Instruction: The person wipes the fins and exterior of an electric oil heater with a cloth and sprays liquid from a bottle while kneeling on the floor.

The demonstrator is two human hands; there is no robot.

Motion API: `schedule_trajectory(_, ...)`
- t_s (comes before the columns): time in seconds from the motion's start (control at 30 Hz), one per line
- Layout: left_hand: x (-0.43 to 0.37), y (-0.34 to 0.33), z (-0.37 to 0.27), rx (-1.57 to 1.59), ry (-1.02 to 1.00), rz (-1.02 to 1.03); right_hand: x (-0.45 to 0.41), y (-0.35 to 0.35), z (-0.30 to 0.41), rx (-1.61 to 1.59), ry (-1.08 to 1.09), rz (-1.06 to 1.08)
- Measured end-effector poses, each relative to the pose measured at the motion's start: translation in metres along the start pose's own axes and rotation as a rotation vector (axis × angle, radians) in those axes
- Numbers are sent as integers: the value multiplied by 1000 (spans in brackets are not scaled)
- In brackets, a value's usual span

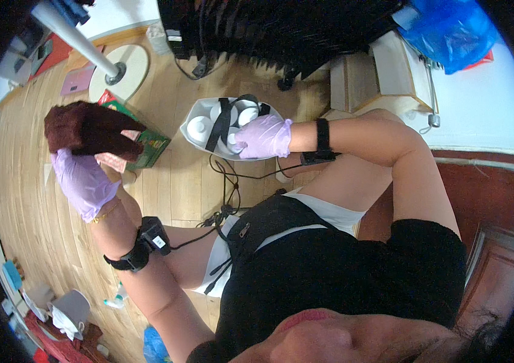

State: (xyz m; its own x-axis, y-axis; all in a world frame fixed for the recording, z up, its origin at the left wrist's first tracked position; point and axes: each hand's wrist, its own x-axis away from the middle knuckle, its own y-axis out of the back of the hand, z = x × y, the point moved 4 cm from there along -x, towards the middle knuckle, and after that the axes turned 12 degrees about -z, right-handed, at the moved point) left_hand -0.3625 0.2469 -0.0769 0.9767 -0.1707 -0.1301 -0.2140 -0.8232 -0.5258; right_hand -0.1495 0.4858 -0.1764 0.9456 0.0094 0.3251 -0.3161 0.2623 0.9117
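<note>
My left hand (80, 186), in a lilac disposable glove, holds up a dark brown cloth (96, 129). The cloth hangs over part of a green box (150, 147) on the floor. My right hand (264, 138), gloved the same way, reaches into a white plastic container (191, 140) between my legs. Its fingers close on a white bottle (233, 137), which they partly hide. Other white bottles (200, 129) stand in the container beside it. A black strap (219, 127) crosses over them.
A round white stand base with a pole (114, 75) is at the upper left. A black pleated hanging (275, 31) fills the top. Black cables (227, 181) lie between my legs. Right of them is a wooden shelf unit (361, 81); a grey bin (73, 308) is at lower left.
</note>
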Motion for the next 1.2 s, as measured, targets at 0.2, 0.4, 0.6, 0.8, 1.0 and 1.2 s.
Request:
schedule_trajectory(0.2,11,-11,-10,0,9,-109,-4,23,5,-104,-55,81)
schedule_trajectory(0.4,26,-39,-21,193,20,-158,-1,9,3,-123,-47,77)
schedule_trajectory(0.6,27,-31,-26,218,20,-166,-12,25,13,47,97,-45)
schedule_trajectory(0.8,14,-11,-11,203,9,-202,-35,42,-19,-895,-268,-118)
schedule_trajectory(1.0,9,-7,-8,69,29,-275,-39,65,-24,-1089,-267,-200)
schedule_trajectory(1.2,25,-34,-22,153,46,7,-30,104,-24,-425,-228,-377)
